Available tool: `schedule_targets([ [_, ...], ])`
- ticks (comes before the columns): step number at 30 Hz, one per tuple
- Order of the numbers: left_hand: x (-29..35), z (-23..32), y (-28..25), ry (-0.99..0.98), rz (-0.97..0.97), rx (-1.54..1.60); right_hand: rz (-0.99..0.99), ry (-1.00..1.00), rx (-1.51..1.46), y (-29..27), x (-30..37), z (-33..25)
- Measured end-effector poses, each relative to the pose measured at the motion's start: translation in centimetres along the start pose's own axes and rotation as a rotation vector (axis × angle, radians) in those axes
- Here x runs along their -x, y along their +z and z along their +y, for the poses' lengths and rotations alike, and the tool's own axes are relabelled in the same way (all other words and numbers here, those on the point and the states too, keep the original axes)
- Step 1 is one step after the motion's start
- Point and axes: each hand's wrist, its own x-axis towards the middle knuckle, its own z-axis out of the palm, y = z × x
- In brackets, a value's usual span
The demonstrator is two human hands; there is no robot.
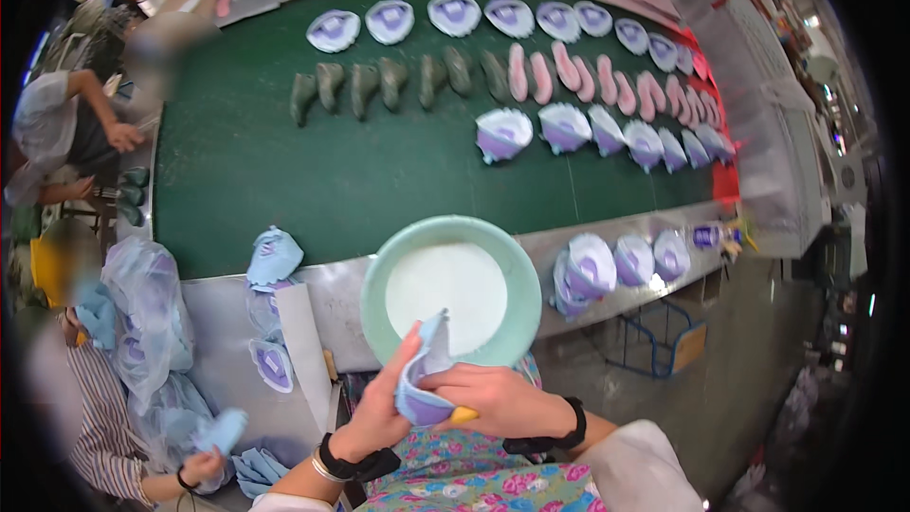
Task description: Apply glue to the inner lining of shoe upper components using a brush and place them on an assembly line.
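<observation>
My left hand (381, 410) is closed on a light blue and purple shoe upper (424, 396), which stands tilted over the near rim of a pale green basin (523, 299). White liquid (445, 284) fills the basin's bottom. The fingers of my right hand (498, 400) press into the same upper from the right, pinching its edge. A small yellow piece (463, 414) pokes out beneath those fingers; its kind is hidden. Nearest to the left of the basin, more blue and purple uppers (275, 258) lie on the metal ledge.
A green conveyor belt (379, 175) carries rows of uppers (503, 136), dark green shoe lasts (364, 90) and pink insoles (517, 71). Several uppers (590, 264) sit on the ledge at right. Bagged uppers (152, 322) and a co-worker's hand (202, 466) are at left; another person (57, 123) sits beyond.
</observation>
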Motion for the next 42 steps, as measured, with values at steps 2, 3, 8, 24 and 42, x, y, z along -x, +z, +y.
schedule_targets([
  [2, 1.9, -0.6, -0.5, -0.028, -0.017, 0.025, 0.002, -0.003, 0.004, 0.1, 0.1, 0.1],
  [3, 3.8, -1.1, -0.5, -0.199, 0.093, 0.251, 0.042, -0.02, -0.025, 0.0, 0.2, 0.2],
  [8, 7.7, 1.5, -0.4, -0.417, -0.025, 0.394, 0.51, 0.157, 0.258, -1.5, 0.7, 4.9],
  [24, 6.4, -5.5, -1.2, -0.744, 0.11, 0.832, 0.684, 0.531, 0.106, 2.1, 0.5, 11.1],
  [42, 1.3, -7.9, 2.7, -0.456, 0.268, 0.804, 0.667, 0.776, -0.425, -1.2, 3.6, 3.8],
])
